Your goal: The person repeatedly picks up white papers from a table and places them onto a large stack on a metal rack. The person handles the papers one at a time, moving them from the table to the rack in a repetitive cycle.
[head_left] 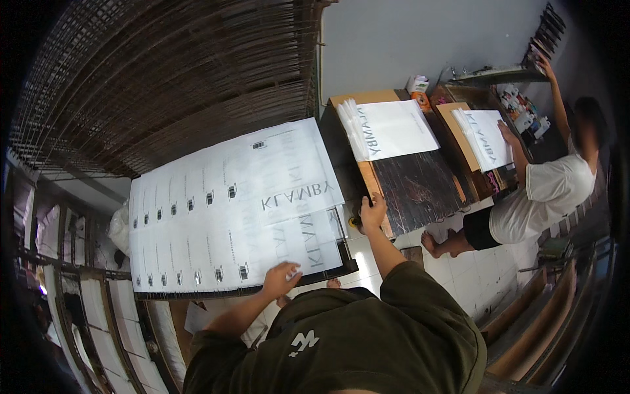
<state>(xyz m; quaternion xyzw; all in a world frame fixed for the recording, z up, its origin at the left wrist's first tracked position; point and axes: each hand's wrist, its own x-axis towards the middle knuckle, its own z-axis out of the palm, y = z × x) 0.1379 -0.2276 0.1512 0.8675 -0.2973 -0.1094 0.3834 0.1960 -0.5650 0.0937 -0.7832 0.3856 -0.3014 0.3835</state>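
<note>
Overlapping white printed sheets (184, 230) with dark lettering and small barcodes cover a long rack surface at my left. My left hand (281, 278) is at their near edge, fingers loosely bent and apart. A small pale patch shows by its fingertips; whether it is paper or something held is unclear. My right hand (373, 211) is at the wooden edge of a dark worktable (420, 190), its fingers apart and nothing visible in them. At the far side of that table lies a stack of white printed bags or sheets (400, 128), its left edge bunched up.
A dark slatted rack (177, 79) rises above the sheets. To the right, a co-worker (545, 190) stands at a second table, one hand on another white printed stack (489, 139), the other raised. Bottles (525, 118) and an orange container (420, 100) stand farther back. Wooden boards (538, 322) are at the lower right.
</note>
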